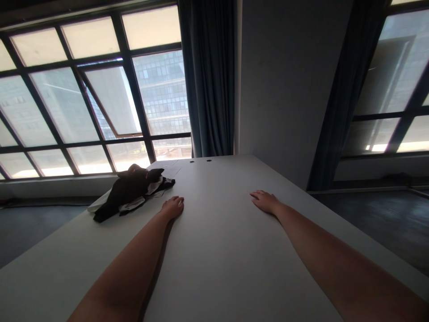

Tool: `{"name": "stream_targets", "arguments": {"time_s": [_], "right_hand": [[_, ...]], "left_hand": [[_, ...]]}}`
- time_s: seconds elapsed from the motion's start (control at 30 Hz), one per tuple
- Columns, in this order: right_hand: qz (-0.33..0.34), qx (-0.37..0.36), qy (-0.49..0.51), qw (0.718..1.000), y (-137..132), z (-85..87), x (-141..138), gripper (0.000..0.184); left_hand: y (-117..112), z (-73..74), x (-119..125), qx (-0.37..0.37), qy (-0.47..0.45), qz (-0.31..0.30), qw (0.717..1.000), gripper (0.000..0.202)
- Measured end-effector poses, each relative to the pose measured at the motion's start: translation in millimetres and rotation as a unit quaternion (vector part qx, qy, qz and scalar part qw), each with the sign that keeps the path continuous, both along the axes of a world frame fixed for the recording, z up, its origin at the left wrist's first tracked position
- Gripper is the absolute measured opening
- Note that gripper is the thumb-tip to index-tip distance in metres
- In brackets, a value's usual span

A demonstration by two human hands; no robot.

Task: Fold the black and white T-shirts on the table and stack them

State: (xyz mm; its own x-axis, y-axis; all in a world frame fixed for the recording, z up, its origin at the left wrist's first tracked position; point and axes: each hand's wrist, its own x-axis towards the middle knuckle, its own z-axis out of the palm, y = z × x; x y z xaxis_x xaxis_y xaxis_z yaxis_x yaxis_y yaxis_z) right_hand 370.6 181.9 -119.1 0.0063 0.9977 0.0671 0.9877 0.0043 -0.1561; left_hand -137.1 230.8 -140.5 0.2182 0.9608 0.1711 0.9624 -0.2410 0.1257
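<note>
My left hand (173, 207) rests palm down on the white table (217, 250), its fingers stretched forward and holding nothing. Just beyond it and to its left lies a crumpled heap of black and white cloth (129, 192), apart from the fingers. Across the tabletop, my right hand (264, 201) also lies flat near the right side, fingers extended and nothing in them. Both forearms reach in from the bottom of the view.
Two dark round holes (200, 161) sit near the table's far end. Flat pale sheets (169, 170) lie behind the cloth. A dark blue curtain (211, 80) and a grey wall (288, 89) stand beyond. One window pane (112, 100) at left is tilted open.
</note>
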Motion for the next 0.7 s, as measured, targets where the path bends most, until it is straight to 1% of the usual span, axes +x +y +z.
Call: {"name": "stream_targets", "arguments": {"time_s": [0.1,0.3,0.7], "right_hand": [[0.002,-0.001,-0.002,1.0,0.8,-0.1,1.1,0.061],[0.002,-0.004,-0.008,1.0,-1.8,3.0,-0.4,0.061],[0.008,0.001,-0.013,1.0,-0.7,2.2,0.7,0.061]], "left_hand": [[-2.8,2.5,3.1,0.0,-0.008,0.017,1.0,0.05],[-6.2,5.3,7.5,-0.004,-0.017,0.03,0.999,0.051],[-6.5,5.6,8.6,-0.004,-0.015,0.036,0.999,0.052]]}}
